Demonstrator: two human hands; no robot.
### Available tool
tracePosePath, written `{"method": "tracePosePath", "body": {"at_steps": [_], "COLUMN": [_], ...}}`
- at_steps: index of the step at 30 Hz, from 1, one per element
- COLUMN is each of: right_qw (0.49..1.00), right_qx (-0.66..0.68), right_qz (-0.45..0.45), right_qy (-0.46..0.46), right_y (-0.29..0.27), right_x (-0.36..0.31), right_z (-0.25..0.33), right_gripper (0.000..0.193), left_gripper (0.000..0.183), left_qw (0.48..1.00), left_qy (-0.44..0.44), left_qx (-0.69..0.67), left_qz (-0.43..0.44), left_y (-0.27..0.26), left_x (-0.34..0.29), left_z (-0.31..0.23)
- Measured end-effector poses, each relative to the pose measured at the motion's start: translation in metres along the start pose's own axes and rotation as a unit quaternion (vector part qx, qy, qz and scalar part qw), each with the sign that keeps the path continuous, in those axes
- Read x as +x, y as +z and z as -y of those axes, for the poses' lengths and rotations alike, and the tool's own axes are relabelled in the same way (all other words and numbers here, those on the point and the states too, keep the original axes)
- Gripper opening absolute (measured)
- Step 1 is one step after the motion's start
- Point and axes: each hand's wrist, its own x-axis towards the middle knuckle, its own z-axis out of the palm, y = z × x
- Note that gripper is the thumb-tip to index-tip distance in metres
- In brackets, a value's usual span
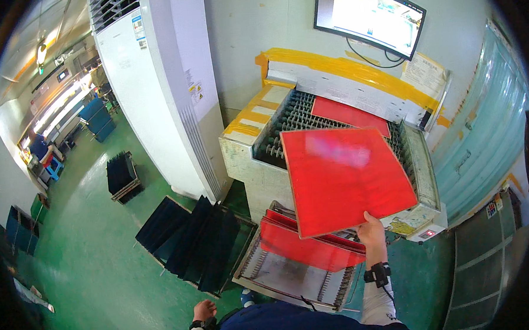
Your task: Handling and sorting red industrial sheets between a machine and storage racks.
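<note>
While I watch from my remote seat, my right hand [371, 234] has its fingers closed on the near edge of a red board [345, 185], close to its right corner! The board spans the view between the roller machine [424, 176] and the rack [269, 277] below; whether it touches the rollers, I can't tell. My left hand [205, 311] is down low, fingers curled, and I can't tell if they hold anything. Here's the danger: one hand at one edge, so the far end could sag or twist and scrape the red sheet [356, 112] on the rollers. A slipping grip could drop it onto the red boards [303, 249] in the rack.
</note>
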Motion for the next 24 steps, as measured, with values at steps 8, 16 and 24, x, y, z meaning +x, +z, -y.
{"method": "tracePosePath", "body": {"at_steps": [8,16,24], "right_qw": [0.991,0.974,0.970], "right_qx": [0.003,-0.096,-0.114], "right_qz": [-0.096,-0.087,-0.089], "right_qy": [0.094,0.187,0.195], "right_y": [-0.012,0.001,0.012], "right_x": [0.026,0.051,0.091], "right_z": [-0.035,-0.048,-0.042], "right_gripper": [0.026,0.033,0.040], "left_gripper": [0.018,0.010,0.009], "left_qw": [0.984,0.980,0.982], "left_qy": [-0.053,-0.070,-0.040], "left_qx": [-0.166,-0.145,-0.149], "left_qz": [-0.033,-0.120,-0.111], "left_y": [-0.020,-0.003,-0.014], "left_x": [-0.001,-0.010,-0.009], "left_z": [0.010,0.004,0.012]}}
